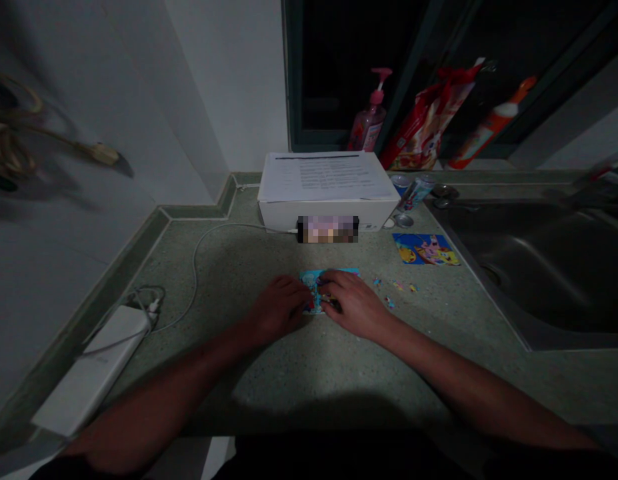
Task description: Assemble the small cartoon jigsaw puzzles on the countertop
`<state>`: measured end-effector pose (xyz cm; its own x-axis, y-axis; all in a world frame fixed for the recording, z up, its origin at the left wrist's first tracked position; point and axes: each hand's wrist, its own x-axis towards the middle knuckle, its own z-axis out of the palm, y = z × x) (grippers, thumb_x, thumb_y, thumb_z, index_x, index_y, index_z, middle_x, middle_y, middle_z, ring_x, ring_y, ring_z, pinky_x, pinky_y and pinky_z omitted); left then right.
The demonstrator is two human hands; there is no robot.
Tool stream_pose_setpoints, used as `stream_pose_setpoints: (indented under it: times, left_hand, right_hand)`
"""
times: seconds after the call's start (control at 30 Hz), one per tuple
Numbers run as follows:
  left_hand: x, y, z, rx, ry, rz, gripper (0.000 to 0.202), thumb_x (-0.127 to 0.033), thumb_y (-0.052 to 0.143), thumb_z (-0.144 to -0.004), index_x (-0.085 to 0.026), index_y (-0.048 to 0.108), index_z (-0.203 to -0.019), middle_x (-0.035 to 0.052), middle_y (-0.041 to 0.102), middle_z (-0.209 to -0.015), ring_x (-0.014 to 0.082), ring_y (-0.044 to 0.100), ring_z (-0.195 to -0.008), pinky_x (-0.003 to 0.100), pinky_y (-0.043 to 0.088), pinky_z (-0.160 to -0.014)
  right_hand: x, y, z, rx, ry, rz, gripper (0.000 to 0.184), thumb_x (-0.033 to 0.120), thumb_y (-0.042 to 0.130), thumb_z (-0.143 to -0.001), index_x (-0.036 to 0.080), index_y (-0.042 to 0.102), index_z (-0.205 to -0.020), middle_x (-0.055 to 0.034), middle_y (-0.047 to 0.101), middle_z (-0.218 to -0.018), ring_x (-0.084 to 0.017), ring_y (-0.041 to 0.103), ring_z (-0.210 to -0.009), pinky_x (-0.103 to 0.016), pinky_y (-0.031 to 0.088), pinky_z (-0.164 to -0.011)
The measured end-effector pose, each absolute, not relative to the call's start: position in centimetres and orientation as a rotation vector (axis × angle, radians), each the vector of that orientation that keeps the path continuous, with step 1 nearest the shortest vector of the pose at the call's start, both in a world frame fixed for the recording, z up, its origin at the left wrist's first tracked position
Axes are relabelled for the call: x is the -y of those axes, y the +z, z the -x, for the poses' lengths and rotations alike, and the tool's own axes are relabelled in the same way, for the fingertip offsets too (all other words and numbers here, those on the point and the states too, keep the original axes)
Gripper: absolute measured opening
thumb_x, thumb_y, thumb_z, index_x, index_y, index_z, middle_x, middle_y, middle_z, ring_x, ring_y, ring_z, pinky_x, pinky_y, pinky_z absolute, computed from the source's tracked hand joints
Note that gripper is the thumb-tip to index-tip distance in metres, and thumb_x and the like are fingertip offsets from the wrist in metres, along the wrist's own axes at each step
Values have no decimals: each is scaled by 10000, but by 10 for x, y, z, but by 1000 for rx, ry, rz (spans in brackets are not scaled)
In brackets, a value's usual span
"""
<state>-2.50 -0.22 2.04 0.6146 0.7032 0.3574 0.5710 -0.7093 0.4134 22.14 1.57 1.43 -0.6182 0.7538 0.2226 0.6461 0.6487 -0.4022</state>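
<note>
- Head view, and both bare hands meet over a small, colourful puzzle [312, 280], flat on the speckled desk [329, 373], front and centre!
- Left hand [281, 308] at the puzzle's left side, fingers bent, tips at its edge; whether that grip is clamped on a piece, I cannot tell.
- Right hand [356, 303] arches over the other side, covering much of the picture; thumb and forefinger show a little gap, but with the fingertips so dark, I cannot tell whether this grip is apart or together on something.
- Just right of that hand, a scatter of loose pieces [389, 303], apart from the puzzle; beyond them, near the sink [579, 267], lies a bright cartoon card [426, 249].
- Straight ahead, a phone [327, 229], its screen blurred out, stands against a white box [279, 212] topped by a printed sheet [333, 177]!
- Out left, a pale cable [194, 267] loops from the phone towards a white power strip [93, 373].
</note>
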Motion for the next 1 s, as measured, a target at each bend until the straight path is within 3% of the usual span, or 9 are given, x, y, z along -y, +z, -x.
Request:
stream_pose_setpoints:
  times: [0.27, 0.73, 1.0]
  left_hand:
    - [3, 21, 25, -1001, 613, -2634, 271, -89, 554, -1019, -260, 740, -1118, 44, 801, -1162, 248, 712, -1126, 467, 544, -1083]
    - [0, 13, 24, -967, 645, -2709, 231, -149, 629, -1007, -284, 770, -1130, 65, 801, -1142, 274, 734, -1107, 506, 574, -1068]
    - [2, 14, 24, -980, 621, -2700, 216, -155, 611, -1032, -266, 760, -1141, 59, 790, -1137, 266, 717, -1111, 487, 547, -1085]
  right_hand:
    - [-15, 16, -221, 2495, 416, 1095, 198, 195, 688, -946, 269, 746, -1120, -122, 745, -1294, -345, 706, -1228, -562, 581, -1063]
    - [-13, 17, -221, 2514, 395, 1102, 214, 170, 691, -970, 205, 749, -1173, -162, 731, -1329, -348, 688, -1258, -558, 554, -1107]
    - [-12, 20, -223, 2550, 359, 1024, 212, 177, 632, -1011, 253, 788, -1132, -152, 734, -1322, -356, 692, -1254, -565, 564, -1085]
